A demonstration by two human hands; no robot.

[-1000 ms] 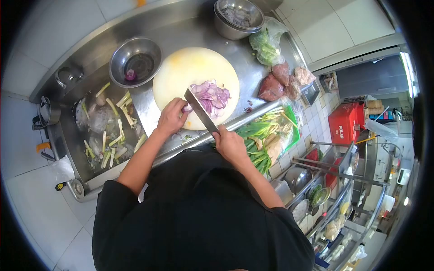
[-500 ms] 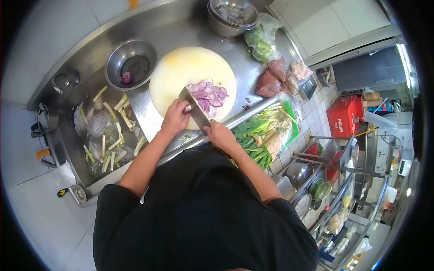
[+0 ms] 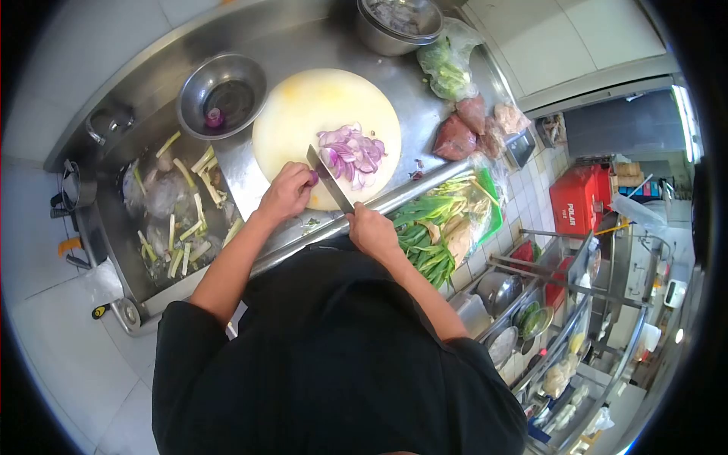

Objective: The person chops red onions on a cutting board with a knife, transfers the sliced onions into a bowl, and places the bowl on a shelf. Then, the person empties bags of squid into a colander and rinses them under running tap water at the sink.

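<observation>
A round pale-yellow cutting board lies on the steel counter. My right hand is closed around the handle of a broad kitchen knife, its blade slanting across the board. On the blade's left side, my left hand pinches a purple onion piece, mostly covered by the fingers. Sliced red onion is heaped to the right of the blade. A steel bowl left of the board holds another small onion piece.
Cut scallion stalks and a plastic bag sit in the sink at left. Stacked bowls, bagged greens and bagged meat stand at the back right. Leafy greens lie beyond the counter's front edge.
The view has shifted slightly. The knife blade now shows a narrower face, and my left fingers sit a little further from it. The onion slices are slightly more spread out.
</observation>
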